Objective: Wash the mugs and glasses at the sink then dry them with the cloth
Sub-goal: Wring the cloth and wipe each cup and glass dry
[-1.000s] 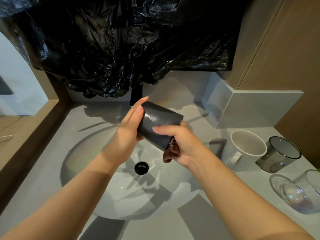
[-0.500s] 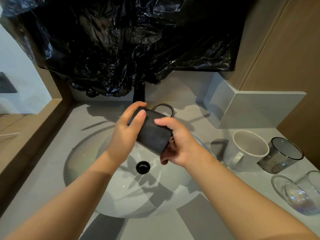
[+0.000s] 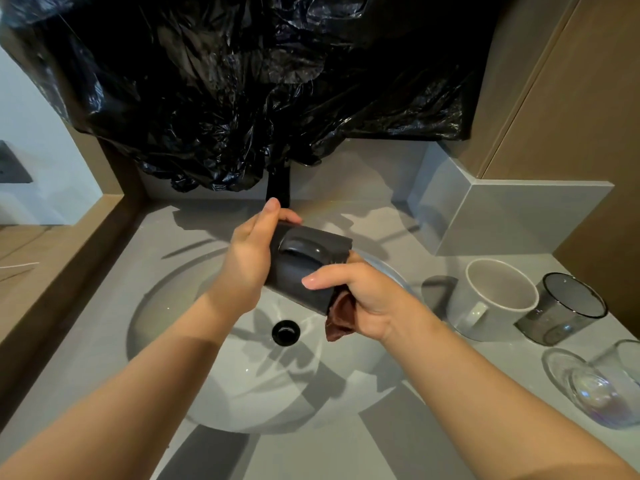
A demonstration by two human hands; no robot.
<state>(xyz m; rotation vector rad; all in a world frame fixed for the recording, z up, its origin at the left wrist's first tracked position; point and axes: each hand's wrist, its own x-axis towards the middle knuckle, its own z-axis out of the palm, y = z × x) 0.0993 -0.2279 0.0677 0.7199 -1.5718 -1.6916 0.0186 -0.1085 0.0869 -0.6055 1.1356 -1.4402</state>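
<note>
From the head view, a dark grey mug point(image 3: 304, 271) is held in the air above the white sink basin point(image 3: 207, 375), over and a little behind the black drain point(image 3: 286, 332). The mug is turned on its side, with its handle facing up towards the camera. Its base end is gripped by the left hand point(image 3: 247, 261), whose fingers are curled over the far side. A brown cloth point(image 3: 341, 315) is bunched in the curled fingers of the right hand point(image 3: 370, 299) and pressed against the mug's mouth end, while the thumb is laid along the mug's wall. A fold of the cloth is seen hanging below that hand. Whether anything lies inside the mug cannot be told, since its mouth is hidden by the cloth and hand.

On the grey counter point(image 3: 450, 445) to the right of the basin, a white mug point(image 3: 485, 317) is stood upright, mouth up, and only its pale inner wall is seen inside. Just beside it a smoked glass tumbler point(image 3: 561, 313) is stood upright as well. Nearer the camera a clear glass point(image 3: 595, 386) appears to be laid on its side and is cut off by the frame edge.

Behind the basin a black tap point(image 3: 278, 187) is partly covered by crumpled black plastic sheeting point(image 3: 259, 81)
</note>
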